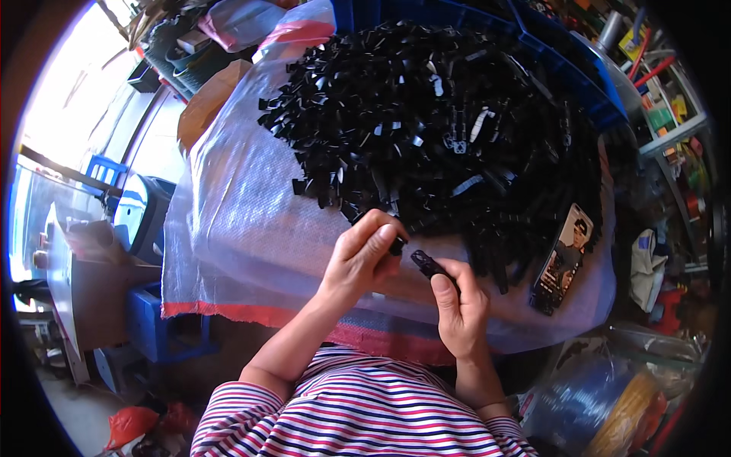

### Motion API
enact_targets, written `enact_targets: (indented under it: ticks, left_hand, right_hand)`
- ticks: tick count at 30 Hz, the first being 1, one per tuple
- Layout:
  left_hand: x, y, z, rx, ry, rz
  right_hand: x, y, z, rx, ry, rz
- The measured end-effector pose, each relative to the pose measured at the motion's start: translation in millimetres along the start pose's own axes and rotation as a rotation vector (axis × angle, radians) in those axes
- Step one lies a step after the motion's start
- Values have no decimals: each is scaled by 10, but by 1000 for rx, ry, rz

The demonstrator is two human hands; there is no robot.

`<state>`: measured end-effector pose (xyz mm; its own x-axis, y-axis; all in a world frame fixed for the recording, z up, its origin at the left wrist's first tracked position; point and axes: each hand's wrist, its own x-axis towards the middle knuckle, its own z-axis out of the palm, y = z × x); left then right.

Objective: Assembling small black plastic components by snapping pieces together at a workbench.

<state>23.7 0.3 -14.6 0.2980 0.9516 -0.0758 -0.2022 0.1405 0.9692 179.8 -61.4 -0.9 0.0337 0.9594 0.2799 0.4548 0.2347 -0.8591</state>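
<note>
At far left a blue stool (pixel 171 324) stands beside the white sheet (pixel 221 221), whose red border droops toward the person's lap; a knee or sleeve catching that loose edge could drag everything on it.

The left hand (pixel 365 247) has its fingers curled tight around a small black part (pixel 397 245) (mostly hidden, so its shape is hard to tell). Behind both hands spreads the heap (pixel 426 137) of black plastic pieces on the sheet. The right hand (pixel 461 305) pinches a longer black part (pixel 430 265) between thumb and forefinger, its far end angled toward the left hand, the two parts close but not touching. If that pinch loosened, the part could drop and be hard to pick out among its lookalikes.

Farther right, what looks like a phone (pixel 563 259) lies against the heap's edge; slumping pieces could bury it or nudge it off.
</note>
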Motion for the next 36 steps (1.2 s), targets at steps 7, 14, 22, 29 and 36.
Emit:
enact_targets:
  ticks: [7, 14, 22, 29, 36]
  left_hand:
    - [-14, -66, 17, 135, -1, 122]
    - [-131, 31, 73, 474, 79, 321]
    - [-207, 10, -13, -353, 163, 155]
    - [128, 245, -753, -903, 125, 279]
    - [242, 125, -986, 1195, 515, 399]
  right_hand:
    - [23, 14, 54, 8, -43, 7]
    - [29, 6, 153, -34, -74, 25]
    - [312, -177, 447, 153, -54, 83]
    - [1045, 47, 609, -780, 6, -343]
    - [997, 74, 593, -781, 31, -403]
